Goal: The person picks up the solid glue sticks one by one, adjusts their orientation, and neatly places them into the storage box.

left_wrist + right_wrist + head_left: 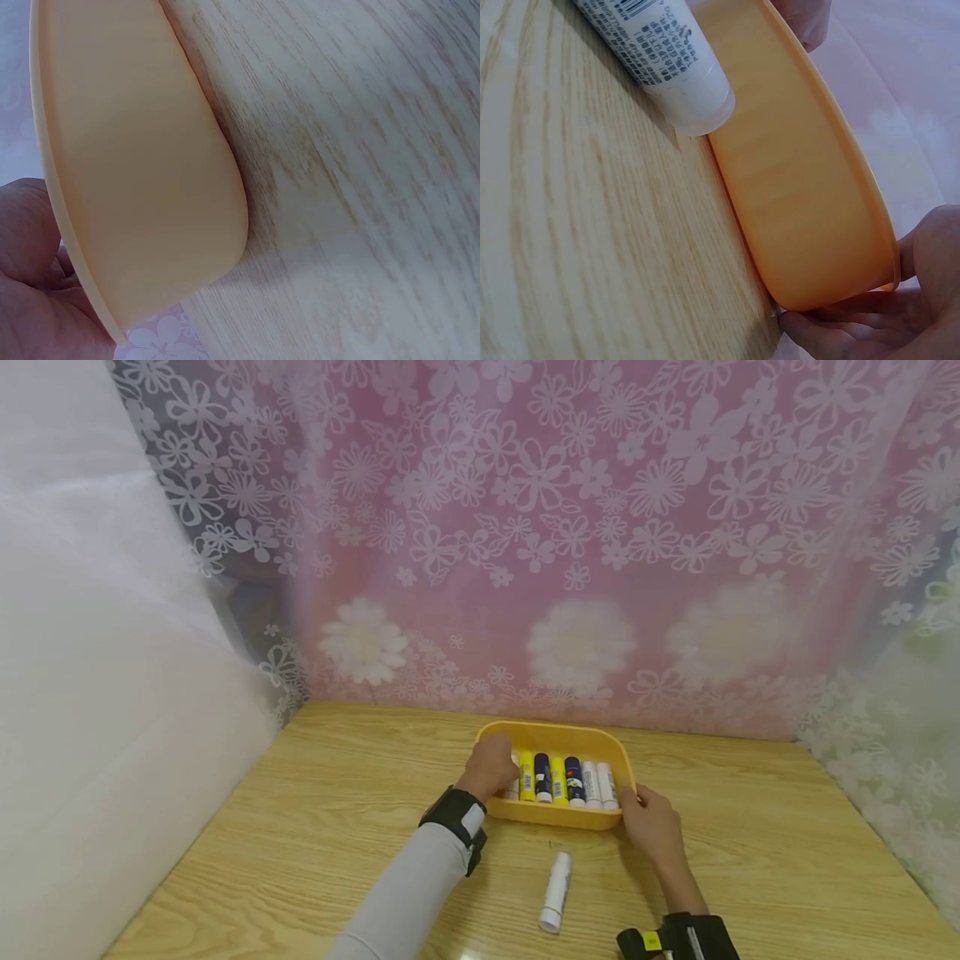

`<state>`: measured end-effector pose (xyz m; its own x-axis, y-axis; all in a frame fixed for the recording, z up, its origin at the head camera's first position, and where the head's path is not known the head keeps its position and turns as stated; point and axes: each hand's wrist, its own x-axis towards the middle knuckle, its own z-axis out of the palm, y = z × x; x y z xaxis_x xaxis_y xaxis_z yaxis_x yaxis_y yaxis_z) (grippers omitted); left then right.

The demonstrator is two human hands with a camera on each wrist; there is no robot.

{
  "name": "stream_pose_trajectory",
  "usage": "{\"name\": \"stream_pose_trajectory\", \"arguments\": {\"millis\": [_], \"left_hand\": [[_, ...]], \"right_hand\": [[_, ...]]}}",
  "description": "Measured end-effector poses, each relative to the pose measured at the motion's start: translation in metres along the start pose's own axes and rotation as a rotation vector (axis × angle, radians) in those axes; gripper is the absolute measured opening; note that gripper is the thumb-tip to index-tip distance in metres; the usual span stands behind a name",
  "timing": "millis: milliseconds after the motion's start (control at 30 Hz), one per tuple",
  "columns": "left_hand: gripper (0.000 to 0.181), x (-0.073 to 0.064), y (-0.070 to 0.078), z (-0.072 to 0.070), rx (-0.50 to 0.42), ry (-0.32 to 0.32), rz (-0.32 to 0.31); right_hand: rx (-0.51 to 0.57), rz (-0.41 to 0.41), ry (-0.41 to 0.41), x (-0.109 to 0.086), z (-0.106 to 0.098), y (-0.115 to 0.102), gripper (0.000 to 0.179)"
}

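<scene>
A yellow plastic basket [525,812] stands on the wooden table, with a row of white, yellow and dark blue glue sticks [558,779] lying inside. My left hand [490,766] reaches over the front rim into the basket's left end, fingers curled down at a white glue stick [513,788]; its fingertips are mostly hidden. With thumb on the rim and fingers against the outside, my right hand [922,300] grips the basket's front right corner. Another white glue stick [556,892] lies on the table in front of the basket.
The wooden table [337,843] runs back to a pink flowered curtain [465,568] behind the basket. A white sheet [112,652] hangs along the left side, and a sheer flowered curtain [892,727] along the right. Both wrists wear black straps [457,818].
</scene>
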<state>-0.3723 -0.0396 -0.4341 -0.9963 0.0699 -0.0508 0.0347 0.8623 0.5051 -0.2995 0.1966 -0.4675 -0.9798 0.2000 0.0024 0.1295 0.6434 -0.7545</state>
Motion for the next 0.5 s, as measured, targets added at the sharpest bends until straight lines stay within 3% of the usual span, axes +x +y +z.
{"name": "stream_pose_trajectory", "arguments": {"millis": [500], "left_hand": [[0.01, -0.0014, 0.0017, -0.0018, 0.003, 0.011, 0.003]], "right_hand": [[0.008, -0.014, 0.012, -0.0002, -0.0004, 0.0028, 0.048]]}}
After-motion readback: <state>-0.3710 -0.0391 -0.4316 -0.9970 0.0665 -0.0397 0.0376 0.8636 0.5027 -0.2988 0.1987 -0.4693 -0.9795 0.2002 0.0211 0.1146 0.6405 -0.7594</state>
